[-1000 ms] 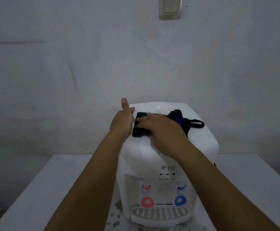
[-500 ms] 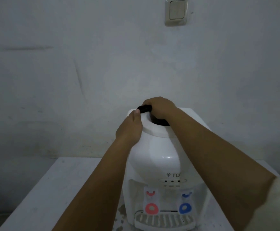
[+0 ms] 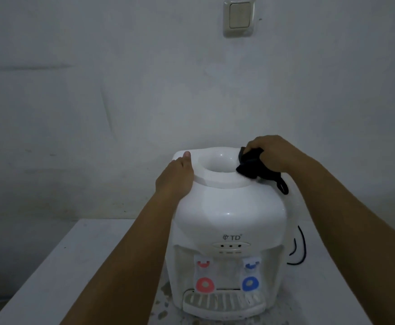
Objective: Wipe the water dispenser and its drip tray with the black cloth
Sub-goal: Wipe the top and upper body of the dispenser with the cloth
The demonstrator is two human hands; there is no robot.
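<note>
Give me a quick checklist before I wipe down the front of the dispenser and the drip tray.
1. Cloth in right hand grip: ok.
2. Left hand steadying the dispenser: ok, it rests on the top left shoulder.
3. Drip tray seated under the taps: ok.
4. Table around the base clean: not ok, blotches show by the tray.
5. Cable clear of the front: ok, it lies to the right.
6. Unplugged: cannot tell.

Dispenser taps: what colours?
Left tap red, right tap blue, on the white water dispenser; head view.
</note>
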